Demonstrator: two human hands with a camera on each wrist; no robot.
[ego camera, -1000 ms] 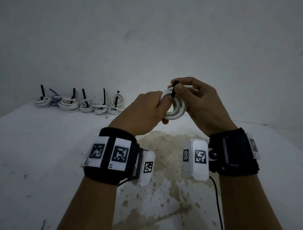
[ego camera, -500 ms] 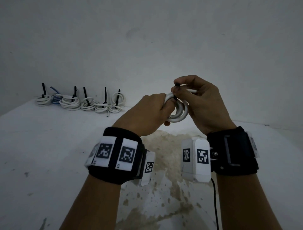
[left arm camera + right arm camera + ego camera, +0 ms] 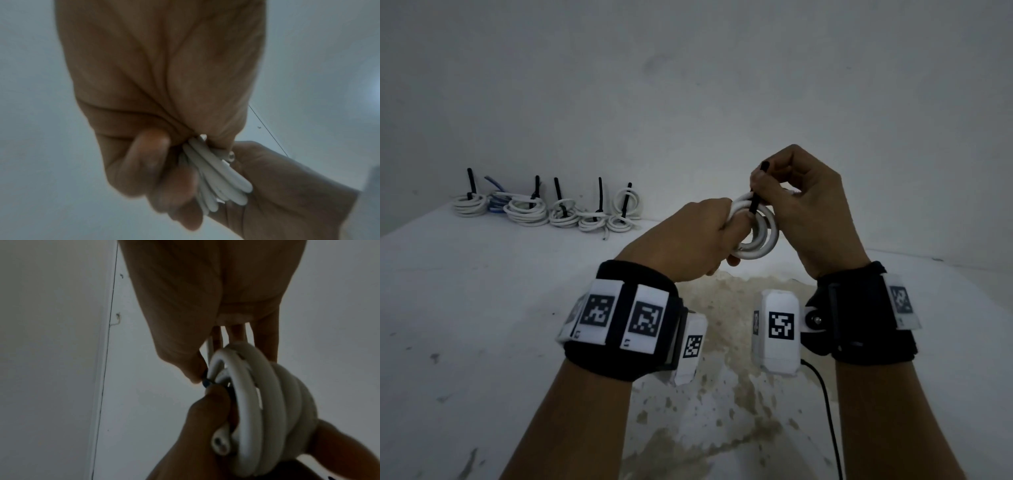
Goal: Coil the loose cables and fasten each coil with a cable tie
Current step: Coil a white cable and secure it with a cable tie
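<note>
A small white cable coil (image 3: 758, 238) hangs in the air between both hands, above the table. My left hand (image 3: 717, 228) grips the coil's left side with curled fingers; the coil (image 3: 218, 175) shows edge-on in the left wrist view. A black cable tie (image 3: 755, 200) wraps the top of the coil and sticks upward. My right hand (image 3: 774, 186) pinches the tie's tail between thumb and forefinger. In the right wrist view the coil (image 3: 265, 402) fills the middle, and a cut cable end (image 3: 219, 443) points at the camera.
Several tied coils (image 3: 544, 209), white and one blue, stand in a row at the table's back left against the wall, black tie tails upright. The white table (image 3: 465, 325) has a brown worn patch (image 3: 722, 359) under my wrists. A black cord (image 3: 828, 411) trails from the right wrist.
My right hand has risen, drawing the black tie's tail upward through the coil's top. The left hand keeps its grip, with the coil slightly higher.
</note>
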